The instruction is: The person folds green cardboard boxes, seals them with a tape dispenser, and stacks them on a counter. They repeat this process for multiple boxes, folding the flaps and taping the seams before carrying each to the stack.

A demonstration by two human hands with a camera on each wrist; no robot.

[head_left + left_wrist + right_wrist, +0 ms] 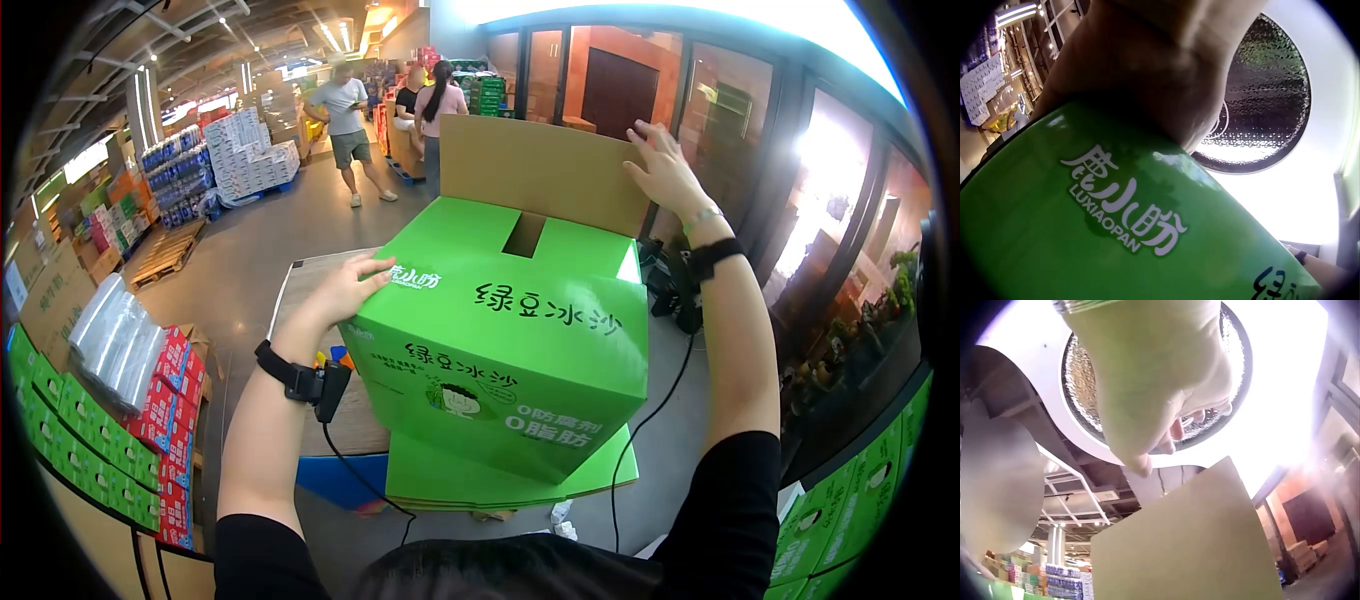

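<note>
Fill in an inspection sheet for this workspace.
Surface: wood-grain table, partly hidden; flat green cardboard shows below the green box.
Job's things: the green box, its brown flap raised at the far side.
Clutter: crumpled white scraps near the cardboard.
Hands: left hand rests on the box's left top corner; right hand at the flap's right edge, contact unclear.
Cables: black cable from left wrist camera; second cable right of the box.
Surroundings: wooden pallet, stacked cartons, three people, glass windows.

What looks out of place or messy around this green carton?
Crumpled white scraps lie apparently on the floor, near the flat green cardboard sheets, looking like stray litter. The green carton itself shows no obvious damage.
</note>
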